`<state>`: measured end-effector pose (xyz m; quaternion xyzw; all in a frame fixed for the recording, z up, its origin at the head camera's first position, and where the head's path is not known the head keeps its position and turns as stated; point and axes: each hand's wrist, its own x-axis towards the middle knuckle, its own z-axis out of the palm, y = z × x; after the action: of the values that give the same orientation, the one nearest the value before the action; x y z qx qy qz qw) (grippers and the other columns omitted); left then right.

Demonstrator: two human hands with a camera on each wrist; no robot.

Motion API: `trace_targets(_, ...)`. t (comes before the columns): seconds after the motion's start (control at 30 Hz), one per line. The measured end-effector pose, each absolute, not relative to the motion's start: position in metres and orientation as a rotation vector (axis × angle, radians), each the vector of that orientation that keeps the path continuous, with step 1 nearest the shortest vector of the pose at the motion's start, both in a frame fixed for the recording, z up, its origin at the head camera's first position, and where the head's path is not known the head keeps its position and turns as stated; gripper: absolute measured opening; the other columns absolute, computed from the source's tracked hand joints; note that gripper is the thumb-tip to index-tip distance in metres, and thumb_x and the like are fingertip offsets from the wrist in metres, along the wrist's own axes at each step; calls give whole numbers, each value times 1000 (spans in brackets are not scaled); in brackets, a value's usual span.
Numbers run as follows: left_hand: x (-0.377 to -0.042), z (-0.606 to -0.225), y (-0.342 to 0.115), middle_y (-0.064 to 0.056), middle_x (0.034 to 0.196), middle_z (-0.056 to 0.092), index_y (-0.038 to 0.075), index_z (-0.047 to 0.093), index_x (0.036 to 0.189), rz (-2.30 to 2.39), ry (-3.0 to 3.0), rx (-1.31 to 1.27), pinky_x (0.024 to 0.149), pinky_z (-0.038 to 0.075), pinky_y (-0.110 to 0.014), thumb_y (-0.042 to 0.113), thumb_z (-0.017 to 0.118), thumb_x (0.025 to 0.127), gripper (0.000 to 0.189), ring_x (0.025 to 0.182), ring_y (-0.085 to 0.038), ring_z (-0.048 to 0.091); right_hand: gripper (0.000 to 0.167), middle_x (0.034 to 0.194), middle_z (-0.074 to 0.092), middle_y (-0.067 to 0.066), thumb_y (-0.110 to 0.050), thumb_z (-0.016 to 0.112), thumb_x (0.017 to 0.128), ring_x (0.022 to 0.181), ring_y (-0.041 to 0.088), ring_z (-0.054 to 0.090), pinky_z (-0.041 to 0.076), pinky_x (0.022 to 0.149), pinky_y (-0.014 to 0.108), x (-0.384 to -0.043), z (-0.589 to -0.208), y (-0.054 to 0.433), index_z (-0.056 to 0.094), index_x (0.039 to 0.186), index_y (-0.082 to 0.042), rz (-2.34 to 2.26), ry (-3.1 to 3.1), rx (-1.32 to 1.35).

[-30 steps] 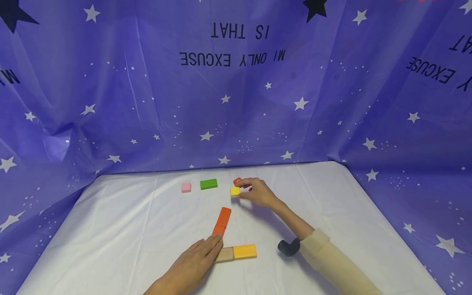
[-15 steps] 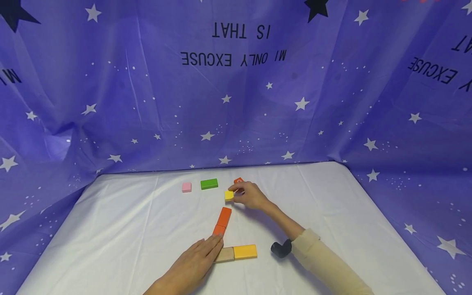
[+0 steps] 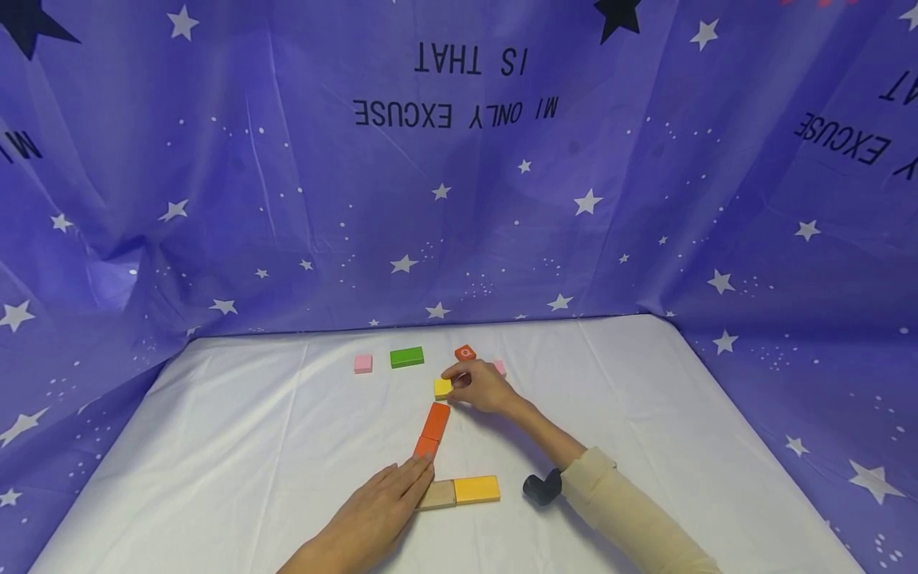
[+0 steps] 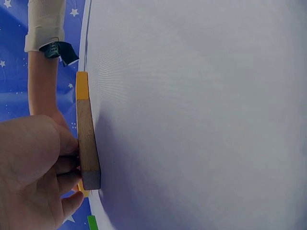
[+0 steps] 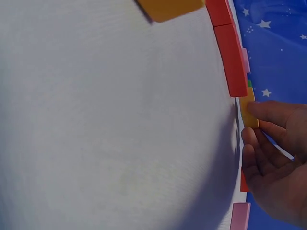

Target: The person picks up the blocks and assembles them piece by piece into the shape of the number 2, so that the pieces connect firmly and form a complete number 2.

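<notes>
My right hand [image 3: 484,387] pinches a small yellow block [image 3: 442,389] between thumb and fingertips, close to the far end of a red block [image 3: 436,420]. In the right wrist view the yellow block [image 5: 248,112] shows just past that red block's end [image 5: 236,84]. A second red block [image 3: 426,447] joins the first end to end, its near part under the fingertips of my left hand [image 3: 376,506]. Those fingers lie straight and together, also covering one end of a plain wooden block [image 3: 437,495]. A yellow-orange block [image 3: 476,489] meets the wooden block's other end.
Farther back on the white cloth [image 3: 287,438] lie a pink block [image 3: 363,364], a green block [image 3: 406,357] and a red block with a white mark [image 3: 465,351]. Another pink block [image 3: 500,367] is partly behind the right hand. A purple star-patterned curtain [image 3: 459,239] rises behind.
My right hand has brought the yellow block left and nearer, from beside the marked red block toward the red row. The left hand stays in place.
</notes>
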<state>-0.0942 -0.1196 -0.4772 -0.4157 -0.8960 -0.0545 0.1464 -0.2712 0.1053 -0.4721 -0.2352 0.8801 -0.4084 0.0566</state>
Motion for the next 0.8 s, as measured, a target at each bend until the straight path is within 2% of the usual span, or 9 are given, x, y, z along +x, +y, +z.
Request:
trace_targets(0.23,-95,-477,-119,-17,143,52,-4,57,136,-168,-2601,-1196,101,48,-43,5,68,89,49,129,-28,53,34,80,65,-5,-7,84,79,77,9,59,51,73,25,-269,-472,105,75,111,-5,-1163,2700,-712)
trace_targets(0.8,-94,-477,-119,-16,143,52,-3,57,136,-174,-2613,-1192,100,49,-43,6,68,89,49,129,-27,53,34,90,69,-2,-8,83,80,83,11,60,52,79,26,-269,-474,106,75,113,-6,-1136,2676,-723)
